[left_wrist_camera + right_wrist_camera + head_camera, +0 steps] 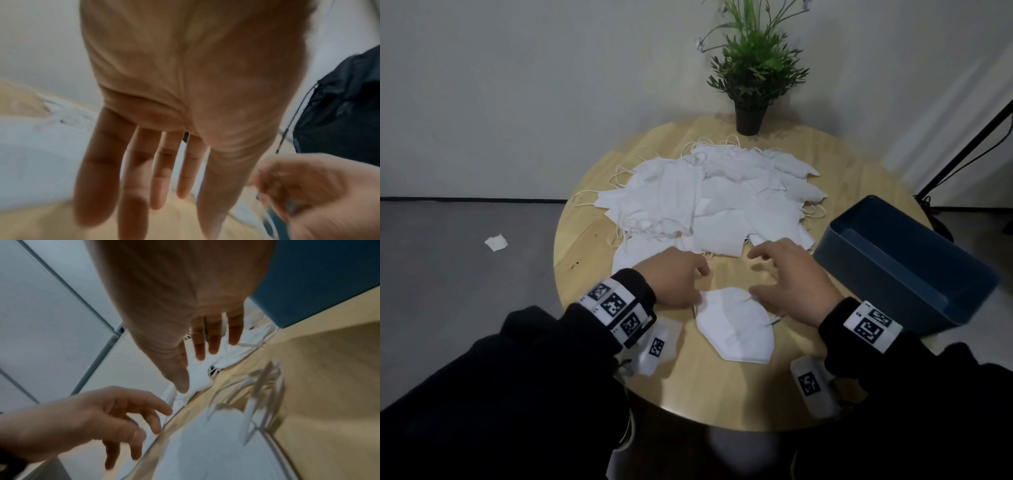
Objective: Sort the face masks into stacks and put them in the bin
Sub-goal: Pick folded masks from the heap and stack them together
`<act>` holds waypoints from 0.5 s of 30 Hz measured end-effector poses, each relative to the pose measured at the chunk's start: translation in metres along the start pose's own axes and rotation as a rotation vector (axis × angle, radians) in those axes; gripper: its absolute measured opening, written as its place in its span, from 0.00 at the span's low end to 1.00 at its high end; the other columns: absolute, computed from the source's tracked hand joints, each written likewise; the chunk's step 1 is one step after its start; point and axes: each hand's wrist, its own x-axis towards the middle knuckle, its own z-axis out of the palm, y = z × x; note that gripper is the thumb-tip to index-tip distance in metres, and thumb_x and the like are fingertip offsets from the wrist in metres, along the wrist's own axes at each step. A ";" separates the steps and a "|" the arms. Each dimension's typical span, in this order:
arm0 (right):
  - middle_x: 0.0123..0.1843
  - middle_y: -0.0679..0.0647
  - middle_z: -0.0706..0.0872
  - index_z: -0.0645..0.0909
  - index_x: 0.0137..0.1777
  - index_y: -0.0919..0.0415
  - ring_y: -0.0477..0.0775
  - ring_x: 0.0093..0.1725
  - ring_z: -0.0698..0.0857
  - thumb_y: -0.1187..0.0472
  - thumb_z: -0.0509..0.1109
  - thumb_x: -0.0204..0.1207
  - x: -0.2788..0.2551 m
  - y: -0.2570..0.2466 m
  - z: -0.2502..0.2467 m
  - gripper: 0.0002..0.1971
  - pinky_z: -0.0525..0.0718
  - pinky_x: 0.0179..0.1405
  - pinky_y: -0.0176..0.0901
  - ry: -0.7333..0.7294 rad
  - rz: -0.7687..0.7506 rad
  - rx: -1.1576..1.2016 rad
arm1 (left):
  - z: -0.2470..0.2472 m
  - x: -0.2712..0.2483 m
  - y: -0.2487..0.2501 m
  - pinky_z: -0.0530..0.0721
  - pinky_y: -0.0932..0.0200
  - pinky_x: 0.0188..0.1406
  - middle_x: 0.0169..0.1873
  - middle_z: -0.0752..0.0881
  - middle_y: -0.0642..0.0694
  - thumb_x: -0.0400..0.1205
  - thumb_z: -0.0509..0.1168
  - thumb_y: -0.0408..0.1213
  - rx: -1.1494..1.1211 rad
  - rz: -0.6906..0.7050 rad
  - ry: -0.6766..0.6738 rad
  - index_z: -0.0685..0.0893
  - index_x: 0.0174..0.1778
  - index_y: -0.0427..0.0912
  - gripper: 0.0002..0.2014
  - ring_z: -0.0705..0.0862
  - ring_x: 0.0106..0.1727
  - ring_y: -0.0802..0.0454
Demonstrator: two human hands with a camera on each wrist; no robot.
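Observation:
One folded white mask (pixel 736 325) lies alone on the round wooden table (pixel 688 387) near its front edge. My left hand (pixel 688 281) hovers at the mask's left corner with its fingers (pixel 164 162) straight, holding nothing. My right hand (pixel 774 270) is spread just over the mask's upper right corner, fingers (pixel 213 340) straight and empty. Behind both hands sprawls a loose pile of white masks (pixel 709 195) with tangled ear loops. The dark blue bin (pixel 904 260) stands at the table's right edge, and nothing shows inside it. The lone mask (pixel 205 443) shows blurred in the right wrist view.
A potted green plant (pixel 751 68) stands at the back of the table. A scrap of white paper (pixel 496 242) lies on the grey floor to the left. A black stand leg (pixel 969 147) slants at the far right. Bare wood shows between the lone mask and the pile.

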 end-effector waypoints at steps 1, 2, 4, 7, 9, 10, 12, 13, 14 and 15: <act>0.54 0.42 0.82 0.85 0.63 0.44 0.39 0.50 0.80 0.57 0.83 0.69 -0.001 -0.004 0.001 0.22 0.79 0.51 0.42 -0.012 -0.049 0.049 | -0.010 -0.001 -0.006 0.85 0.54 0.53 0.51 0.86 0.52 0.79 0.76 0.43 -0.018 -0.017 0.042 0.86 0.66 0.52 0.19 0.86 0.52 0.50; 0.48 0.41 0.84 0.87 0.59 0.44 0.38 0.44 0.81 0.58 0.83 0.70 -0.002 -0.008 0.003 0.19 0.78 0.47 0.38 -0.067 -0.078 0.087 | -0.022 -0.003 -0.014 0.86 0.52 0.53 0.51 0.88 0.51 0.79 0.77 0.43 -0.038 -0.040 0.092 0.87 0.61 0.52 0.15 0.87 0.50 0.51; 0.48 0.41 0.84 0.89 0.59 0.45 0.36 0.42 0.81 0.59 0.82 0.70 -0.005 -0.012 0.012 0.18 0.76 0.44 0.30 -0.219 -0.115 0.041 | -0.042 -0.007 -0.033 0.86 0.53 0.50 0.50 0.89 0.50 0.79 0.77 0.43 -0.013 -0.124 0.194 0.89 0.52 0.52 0.08 0.86 0.48 0.52; 0.57 0.43 0.78 0.84 0.67 0.45 0.43 0.52 0.80 0.58 0.81 0.72 -0.007 -0.012 0.029 0.23 0.82 0.55 0.41 -0.336 -0.127 -0.146 | -0.057 -0.012 -0.062 0.82 0.54 0.47 0.49 0.89 0.49 0.80 0.77 0.44 0.058 -0.315 0.233 0.88 0.52 0.50 0.08 0.86 0.50 0.49; 0.57 0.43 0.78 0.84 0.65 0.44 0.47 0.56 0.81 0.57 0.80 0.72 -0.005 -0.011 0.033 0.22 0.84 0.59 0.48 -0.326 -0.105 -0.176 | -0.054 -0.012 -0.074 0.82 0.55 0.44 0.49 0.88 0.47 0.79 0.78 0.49 0.085 -0.417 0.154 0.85 0.60 0.46 0.18 0.87 0.50 0.47; 0.56 0.42 0.79 0.85 0.62 0.43 0.46 0.56 0.82 0.56 0.80 0.72 -0.004 -0.011 0.033 0.19 0.84 0.58 0.47 -0.302 -0.098 -0.163 | -0.050 -0.011 -0.078 0.82 0.54 0.41 0.50 0.87 0.45 0.77 0.79 0.51 0.099 -0.440 0.118 0.81 0.65 0.44 0.25 0.87 0.48 0.46; 0.51 0.39 0.85 0.86 0.52 0.41 0.41 0.51 0.84 0.53 0.81 0.71 0.000 -0.012 0.032 0.11 0.83 0.53 0.41 -0.196 -0.061 -0.027 | -0.040 -0.007 -0.080 0.82 0.53 0.38 0.54 0.85 0.43 0.72 0.83 0.52 0.118 -0.432 0.096 0.73 0.71 0.42 0.38 0.87 0.49 0.43; 0.48 0.40 0.88 0.87 0.47 0.42 0.39 0.48 0.85 0.53 0.81 0.72 0.003 -0.012 0.031 0.08 0.81 0.50 0.37 -0.129 -0.028 0.082 | -0.035 -0.005 -0.080 0.82 0.53 0.38 0.54 0.84 0.42 0.70 0.85 0.50 0.103 -0.416 0.108 0.70 0.74 0.43 0.42 0.86 0.50 0.42; 0.45 0.42 0.90 0.89 0.45 0.44 0.38 0.46 0.86 0.54 0.82 0.72 0.006 -0.014 0.030 0.05 0.80 0.47 0.34 -0.068 0.004 0.201 | -0.032 -0.003 -0.078 0.81 0.53 0.35 0.51 0.83 0.43 0.69 0.86 0.46 0.064 -0.405 0.121 0.68 0.75 0.43 0.44 0.86 0.49 0.41; 0.44 0.43 0.92 0.90 0.44 0.47 0.38 0.43 0.87 0.56 0.81 0.74 0.009 -0.017 0.029 0.03 0.80 0.45 0.32 -0.024 0.031 0.331 | -0.030 -0.001 -0.076 0.80 0.54 0.32 0.47 0.80 0.44 0.69 0.87 0.42 0.017 -0.402 0.128 0.67 0.76 0.43 0.45 0.85 0.47 0.41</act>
